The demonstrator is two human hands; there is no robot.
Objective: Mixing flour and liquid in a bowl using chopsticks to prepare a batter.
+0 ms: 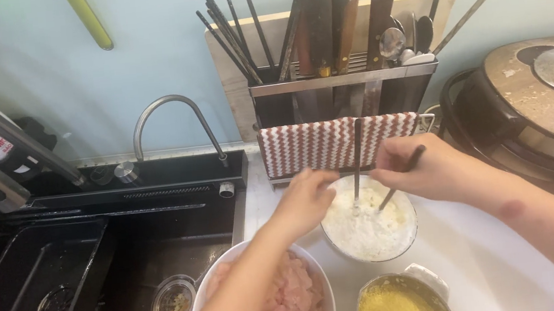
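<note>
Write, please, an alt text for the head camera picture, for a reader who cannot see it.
Right hand holds dark chopsticks in a bowl of white flour; the left hand rests at its rim. Nearby stand a bowl of raw meat pieces, a bowl of yellow crumbs and a black sink.

A single head-worn camera looks steeply down and forward from close above the white counter (486, 257), facing the pale wall behind the utensil rack (342, 90), with the black sink (62, 267) at left and both forearms entering from the bottom edge.
</note>
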